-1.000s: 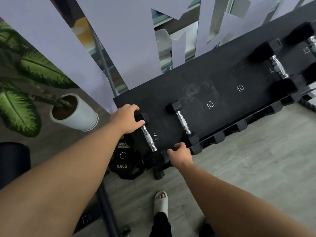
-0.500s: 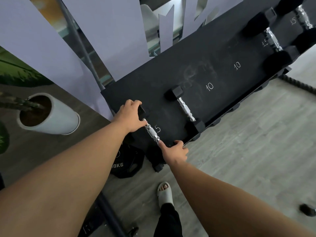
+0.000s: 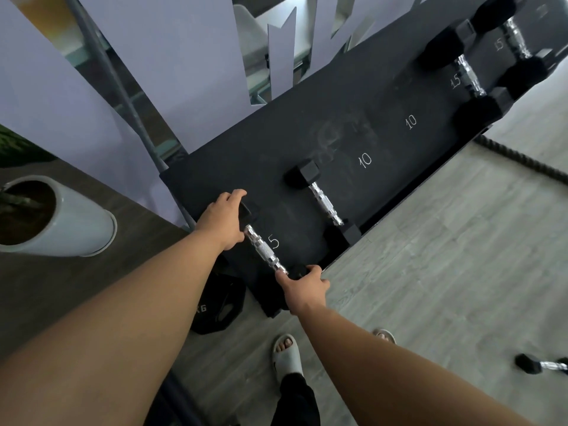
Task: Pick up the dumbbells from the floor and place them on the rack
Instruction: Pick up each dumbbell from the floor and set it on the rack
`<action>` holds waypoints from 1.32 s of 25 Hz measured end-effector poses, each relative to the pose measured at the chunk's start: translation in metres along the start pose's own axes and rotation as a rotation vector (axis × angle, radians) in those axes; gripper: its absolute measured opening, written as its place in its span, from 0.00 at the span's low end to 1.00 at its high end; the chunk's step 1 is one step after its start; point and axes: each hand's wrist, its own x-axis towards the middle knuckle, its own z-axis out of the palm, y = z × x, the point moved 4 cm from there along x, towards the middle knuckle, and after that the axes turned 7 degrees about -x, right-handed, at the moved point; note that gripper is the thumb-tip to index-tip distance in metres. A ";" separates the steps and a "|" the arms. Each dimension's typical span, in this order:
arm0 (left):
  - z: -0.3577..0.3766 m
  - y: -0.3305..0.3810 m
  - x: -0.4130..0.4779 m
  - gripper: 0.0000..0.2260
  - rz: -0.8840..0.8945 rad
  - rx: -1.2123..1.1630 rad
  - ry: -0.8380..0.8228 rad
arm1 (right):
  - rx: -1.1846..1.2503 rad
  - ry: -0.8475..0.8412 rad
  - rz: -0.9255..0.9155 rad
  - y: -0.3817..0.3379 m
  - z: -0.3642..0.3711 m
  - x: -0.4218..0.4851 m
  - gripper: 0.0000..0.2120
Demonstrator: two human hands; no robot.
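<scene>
A small dumbbell (image 3: pixel 264 251) with a chrome handle lies at the left end of the black rack (image 3: pixel 384 96), beside a chalked "5". My left hand (image 3: pixel 226 219) grips its far black head; my right hand (image 3: pixel 304 285) grips its near head at the rack's front edge. A second small dumbbell (image 3: pixel 322 199) rests just to the right. Two big dumbbells (image 3: pixel 467 72) sit at the rack's far right by "15" marks. On the floor at the right edge lies another small dumbbell (image 3: pixel 544 364).
A white plant pot (image 3: pixel 76 229) stands to the left. A black 10 kg plate (image 3: pixel 218 305) leans under the rack's left end. A thick rope (image 3: pixel 522 161) runs over the grey floor at the right. My sandalled foot (image 3: pixel 287 355) is below.
The view has shifted left and down the rack, bringing a floor dumbbell into sight at the right. Both hands stay on the ends of the dumbbell by the "5".
</scene>
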 end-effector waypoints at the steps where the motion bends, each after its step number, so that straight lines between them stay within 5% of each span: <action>1: -0.002 -0.001 0.000 0.42 0.005 -0.021 0.001 | 0.002 -0.012 0.012 0.000 0.000 0.001 0.38; 9: -0.028 0.017 -0.022 0.42 0.020 -0.006 0.000 | 0.021 -0.038 0.000 -0.010 -0.039 -0.009 0.40; 17: -0.111 0.130 -0.007 0.42 0.156 0.061 0.143 | 0.118 0.056 -0.114 -0.067 -0.141 -0.021 0.43; 24: -0.126 0.234 0.084 0.45 0.155 0.039 0.247 | 0.142 0.122 -0.163 -0.120 -0.241 0.060 0.45; 33: -0.105 0.348 0.229 0.42 0.168 0.019 0.191 | 0.238 0.113 -0.046 -0.162 -0.338 0.190 0.40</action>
